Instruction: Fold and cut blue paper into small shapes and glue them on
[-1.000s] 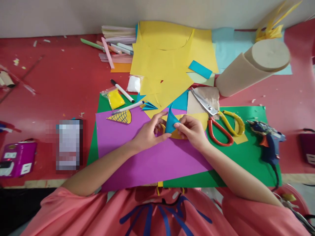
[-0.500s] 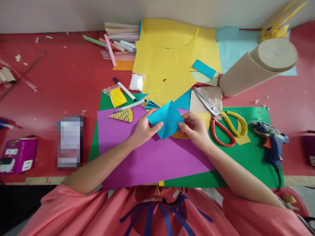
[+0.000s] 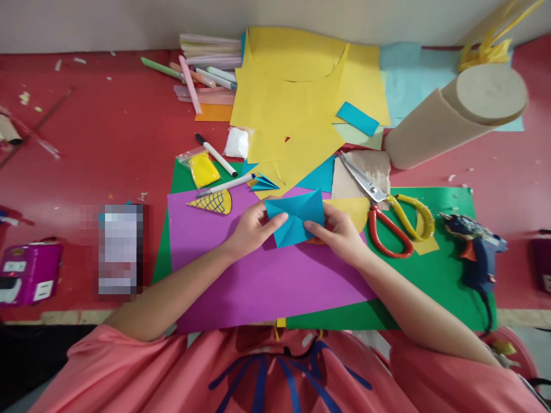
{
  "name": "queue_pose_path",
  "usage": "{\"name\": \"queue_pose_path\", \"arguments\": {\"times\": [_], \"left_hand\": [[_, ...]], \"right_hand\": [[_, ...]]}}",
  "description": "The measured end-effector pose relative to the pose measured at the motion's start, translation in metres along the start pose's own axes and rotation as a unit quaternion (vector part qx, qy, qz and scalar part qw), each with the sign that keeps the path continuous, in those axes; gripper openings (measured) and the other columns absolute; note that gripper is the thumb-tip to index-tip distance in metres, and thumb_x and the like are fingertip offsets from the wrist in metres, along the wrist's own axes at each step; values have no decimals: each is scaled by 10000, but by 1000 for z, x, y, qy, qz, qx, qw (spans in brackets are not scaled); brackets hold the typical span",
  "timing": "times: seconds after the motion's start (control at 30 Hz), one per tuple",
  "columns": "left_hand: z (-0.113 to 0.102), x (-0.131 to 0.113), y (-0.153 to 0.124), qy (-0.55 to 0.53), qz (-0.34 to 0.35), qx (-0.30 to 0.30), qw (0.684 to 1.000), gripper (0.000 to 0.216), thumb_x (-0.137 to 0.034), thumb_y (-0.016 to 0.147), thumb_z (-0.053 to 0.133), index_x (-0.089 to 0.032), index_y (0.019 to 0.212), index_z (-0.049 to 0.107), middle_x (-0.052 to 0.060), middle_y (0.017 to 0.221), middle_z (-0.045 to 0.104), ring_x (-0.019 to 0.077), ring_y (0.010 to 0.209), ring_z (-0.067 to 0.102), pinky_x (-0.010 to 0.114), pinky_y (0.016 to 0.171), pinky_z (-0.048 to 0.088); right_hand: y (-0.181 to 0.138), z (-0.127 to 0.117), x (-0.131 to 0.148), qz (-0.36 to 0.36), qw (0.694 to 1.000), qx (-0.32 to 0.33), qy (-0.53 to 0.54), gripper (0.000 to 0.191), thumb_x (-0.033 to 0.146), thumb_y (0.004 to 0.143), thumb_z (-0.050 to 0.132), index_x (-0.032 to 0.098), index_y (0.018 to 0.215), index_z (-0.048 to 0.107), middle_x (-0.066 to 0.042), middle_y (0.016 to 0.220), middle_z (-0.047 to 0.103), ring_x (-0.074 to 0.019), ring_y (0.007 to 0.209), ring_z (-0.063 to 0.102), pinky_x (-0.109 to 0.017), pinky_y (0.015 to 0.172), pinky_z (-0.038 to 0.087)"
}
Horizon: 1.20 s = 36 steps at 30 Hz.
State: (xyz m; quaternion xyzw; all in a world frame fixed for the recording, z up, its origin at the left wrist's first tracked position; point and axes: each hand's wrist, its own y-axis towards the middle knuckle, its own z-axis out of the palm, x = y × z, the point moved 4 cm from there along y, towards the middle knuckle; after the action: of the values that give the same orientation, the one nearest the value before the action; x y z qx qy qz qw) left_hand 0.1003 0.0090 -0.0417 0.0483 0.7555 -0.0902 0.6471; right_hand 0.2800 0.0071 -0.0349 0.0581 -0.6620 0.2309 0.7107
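Note:
Between my two hands is a creased square of blue paper, held above a purple sheet. My left hand pinches its left side, thumb on top and fingers behind. On the right side, my right hand grips it the same way, its thumb pressing on the face of the paper. Just beyond the square lies a small folded blue paper piece. A yellow cone-shaped cutout with dark crossing lines rests left of it, beside a white marker.
Red-and-yellow-handled scissors and a glue gun lie to the right on a green sheet. A beige roll stands behind. Yellow sheets, several pens and a yellow clay packet are further back. A blurred-out phone lies left.
The blue paper has turned from a diamond-like pose to a flatter, squarer one. My right thumb has moved inward over its face. Both hands still hold it.

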Motion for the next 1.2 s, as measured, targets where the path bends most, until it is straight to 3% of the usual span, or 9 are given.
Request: {"name": "queue_pose_path", "arguments": {"times": [0.1, 0.27, 0.4, 0.5, 0.6, 0.7, 0.83, 1.03, 1.2], "left_hand": [[2, -2, -2, 4, -1, 34, 999, 327, -479, 844, 623, -182, 976, 654, 47, 900, 723, 183, 824, 680, 300, 729, 572], [3, -12, -2, 10, 67, 111, 991, 299, -408, 895, 583, -257, 1137, 671, 61, 1133, 707, 218, 1087, 649, 349, 924, 536], [1, -8, 2, -30, 50, 102, 993, 236, -414, 876, 606, -248, 994, 725, 48, 1025, 736, 217, 1014, 677, 357, 908, 542], [-1, 4, 6, -98, -7, 32, 995, 257, -447, 815, 658, -219, 917, 714, 24, 882, 741, 211, 855, 704, 355, 780, 578], [-1, 12, 9, -173, -70, -3, 983, 270, -433, 761, 694, -206, 906, 686, 3, 804, 733, 195, 734, 704, 338, 672, 589], [0, 11, 10, -192, -99, -2, 976, 292, -419, 752, 680, -193, 935, 672, 21, 834, 738, 201, 733, 708, 341, 653, 596], [0, 6, 11, -176, -83, 13, 981, 318, -411, 795, 628, -193, 1024, 659, 36, 851, 733, 214, 766, 715, 344, 642, 601], [3, 19, 8, -175, -81, 57, 980, 341, -440, 790, 651, -203, 1034, 675, 46, 921, 739, 237, 873, 707, 377, 743, 594], [4, 13, 4, -148, -42, 98, 983, 386, -508, 853, 593, -204, 1086, 642, 67, 1016, 713, 245, 995, 676, 383, 853, 561]], "right_hand": [[0, 1, 0, 17, 1000, 10, 24, 275, 388, 824, 690, 187, 998, 620, -17, 835, 669, -147, 733, 650, -282, 681, 552], [0, 1, -2, 34, 998, 24, 48, 297, 428, 854, 645, 195, 1024, 575, -18, 819, 661, -146, 624, 645, -307, 611, 571], [-3, -2, 1, -76, 991, -49, -94, 457, 352, 891, 612, 265, 1304, 438, -63, 1054, 641, -153, 758, 641, -297, 656, 558], [-8, -2, 11, -197, 958, -84, -191, 675, 275, 885, 620, 351, 1442, 247, -119, 1433, 434, -218, 1077, 610, -370, 812, 563], [-12, 1, 22, -290, 912, -67, -283, 497, 202, 899, 579, 360, 1344, 424, -69, 1561, 262, -272, 1357, 419, -473, 1034, 458], [-11, 1, 22, -281, 903, -19, -323, 284, 173, 933, 483, 297, 1164, 593, -56, 1526, 334, -278, 1394, 378, -489, 1085, 409], [-6, -4, 14, -212, 928, 3, -305, 376, 132, 948, 353, 267, 1186, 612, -82, 1189, 622, -235, 1147, 589, -438, 965, 495], [-4, -1, 17, -224, 940, 18, -258, 192, 258, 852, 639, 241, 1043, 639, -71, 1014, 679, -225, 942, 637, -388, 852, 521], [-4, -3, 20, -191, 961, -21, -199, 238, 380, 752, 765, 235, 886, 633, -40, 903, 674, -204, 856, 627, -355, 797, 505]]}}
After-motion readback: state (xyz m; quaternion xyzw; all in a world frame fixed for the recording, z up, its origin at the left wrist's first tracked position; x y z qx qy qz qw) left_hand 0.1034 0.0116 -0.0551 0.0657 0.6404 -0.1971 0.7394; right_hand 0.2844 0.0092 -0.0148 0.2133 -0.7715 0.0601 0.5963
